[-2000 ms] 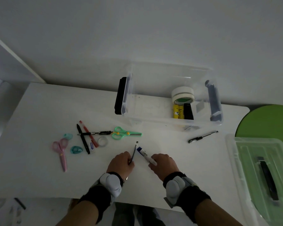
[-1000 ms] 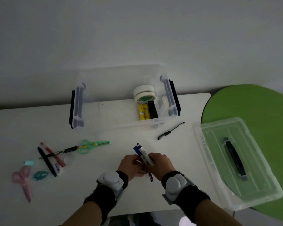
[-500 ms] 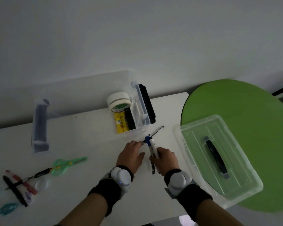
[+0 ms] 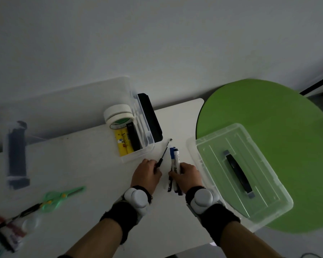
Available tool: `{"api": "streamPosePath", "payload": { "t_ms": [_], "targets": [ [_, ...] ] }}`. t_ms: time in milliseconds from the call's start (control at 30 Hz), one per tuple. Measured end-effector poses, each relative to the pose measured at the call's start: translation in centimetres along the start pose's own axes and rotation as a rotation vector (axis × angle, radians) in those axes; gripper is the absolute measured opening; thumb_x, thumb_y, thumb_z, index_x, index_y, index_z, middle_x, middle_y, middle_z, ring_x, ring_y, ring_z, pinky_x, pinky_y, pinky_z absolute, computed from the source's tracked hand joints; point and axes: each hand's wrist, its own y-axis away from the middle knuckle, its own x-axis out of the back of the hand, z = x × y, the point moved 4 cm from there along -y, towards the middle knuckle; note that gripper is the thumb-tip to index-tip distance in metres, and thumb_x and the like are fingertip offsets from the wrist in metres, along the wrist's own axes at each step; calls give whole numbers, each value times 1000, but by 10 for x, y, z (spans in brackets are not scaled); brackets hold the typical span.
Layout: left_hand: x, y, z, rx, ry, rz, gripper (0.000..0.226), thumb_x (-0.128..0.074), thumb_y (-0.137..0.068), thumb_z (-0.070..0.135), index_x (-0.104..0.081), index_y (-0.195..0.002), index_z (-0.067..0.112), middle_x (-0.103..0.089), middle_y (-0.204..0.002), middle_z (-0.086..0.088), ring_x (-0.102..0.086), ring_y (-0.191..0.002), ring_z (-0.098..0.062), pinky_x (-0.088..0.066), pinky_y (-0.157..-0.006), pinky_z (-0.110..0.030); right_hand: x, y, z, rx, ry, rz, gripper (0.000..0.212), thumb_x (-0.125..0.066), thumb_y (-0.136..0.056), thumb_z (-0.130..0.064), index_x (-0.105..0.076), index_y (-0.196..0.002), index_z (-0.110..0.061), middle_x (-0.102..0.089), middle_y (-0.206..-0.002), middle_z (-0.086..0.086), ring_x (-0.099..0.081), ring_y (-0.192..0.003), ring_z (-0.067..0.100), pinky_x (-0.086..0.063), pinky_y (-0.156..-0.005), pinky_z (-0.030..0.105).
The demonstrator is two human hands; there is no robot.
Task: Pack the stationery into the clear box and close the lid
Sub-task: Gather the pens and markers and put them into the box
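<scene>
On the white table (image 4: 82, 164), the left hand (image 4: 147, 174) pinches the lower end of a thin black pen (image 4: 164, 153) that angles up toward the clear box (image 4: 136, 127). The right hand (image 4: 186, 174) grips a blue-capped marker (image 4: 175, 159) bundled with a dark pen. Inside the box sit two tape rolls (image 4: 118, 113) above a yellow ruler (image 4: 122, 142). The lid (image 4: 237, 170) rests partly on a green round table (image 4: 278, 136). Green scissors (image 4: 62, 198) lie to the left.

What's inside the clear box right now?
In the clear box: two masking tape rolls stacked over a green-cored roll, a yellow ruler and a black item. Anything beneath the tape is hidden.
</scene>
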Motion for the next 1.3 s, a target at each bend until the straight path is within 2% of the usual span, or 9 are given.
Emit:
{"api": "streamPosePath", "payload": {
  "t_ms": [133, 233, 467, 667, 767, 833, 1000, 1133, 1300],
  "targets": [
    [-4, 10, 3, 77, 233, -47, 25, -64, -83, 21, -70, -105, 12, -71, -101, -5, -65, -93, -21, -47, -81, -23, -2, -1, 1, -5, -49, -5, 13, -68, -77, -26, -61, -77, -15, -64, -70, 7, -59, -50, 19, -41, -38, 18],
    [-6, 16, 3, 103, 334, -93, 22, -66, -83, 18, -72, -103, 12, -73, -97, -6, -67, -90, -20, -53, -83, -28, -6, -1, 1, -1, -99, -10, 14, -68, -77, -25, -62, -81, -13, -67, -74, 10, -61, -52, 21, -45, -40, 22],
    [-7, 24, -2, 148, 421, -165, 22, -65, -80, 10, -70, -102, 8, -74, -90, -11, -67, -78, -20, -55, -77, -28, -10, 3, 2, 18, -197, -27, 14, -73, -76, -19, -60, -76, -14, -61, -62, 2, -52, -32, 1, -33, -29, 11],
    [-1, 35, -5, 114, 424, -253, 20, -67, -79, 8, -71, -99, 8, -73, -90, -12, -63, -73, -16, -54, -74, -28, -8, 16, 8, 41, -228, -53, 22, -78, -73, -24, -66, -86, -11, -70, -74, 7, -64, -53, 14, -46, -38, 18],
    [2, 42, -4, 95, 444, -300, 21, -66, -80, 7, -71, -100, 6, -73, -88, -15, -66, -71, -19, -58, -76, -33, -6, 22, 11, 62, -239, -72, 22, -79, -72, -24, -67, -86, -11, -71, -74, 6, -68, -62, 19, -57, -52, 28],
    [7, 49, -2, 96, 482, -310, 26, -65, -80, 4, -69, -106, 5, -73, -87, -17, -69, -75, -26, -60, -78, -39, -2, 29, 11, 84, -240, -77, 21, -79, -73, -23, -68, -87, -12, -72, -76, 5, -69, -68, 19, -59, -62, 30],
    [20, 65, 11, 69, 548, -363, 48, -65, -82, 7, -55, -128, 17, -73, -92, -15, -71, -77, -24, -60, -70, -29, 6, 50, 7, 127, -270, -95, 17, -78, -74, -23, -66, -85, -18, -73, -76, 3, -71, -68, 15, -59, -61, 24],
    [36, 79, 20, 86, 636, -298, 28, -63, -88, 22, -65, -114, 11, -72, -95, -14, -71, -72, -24, -61, -68, -32, 14, 73, 1, 163, -317, -98, 16, -80, -74, -25, -66, -79, -21, -72, -70, -4, -68, -57, 2, -51, -51, 13],
    [57, 89, 28, 41, 669, -294, 21, -65, -87, 27, -71, -99, 10, -73, -86, -13, -71, -67, -21, -61, -66, -34, 25, 92, -10, 214, -330, -115, 17, -79, -75, -23, -69, -86, -15, -74, -73, -1, -69, -60, 5, -52, -53, 14]
  ]
}}
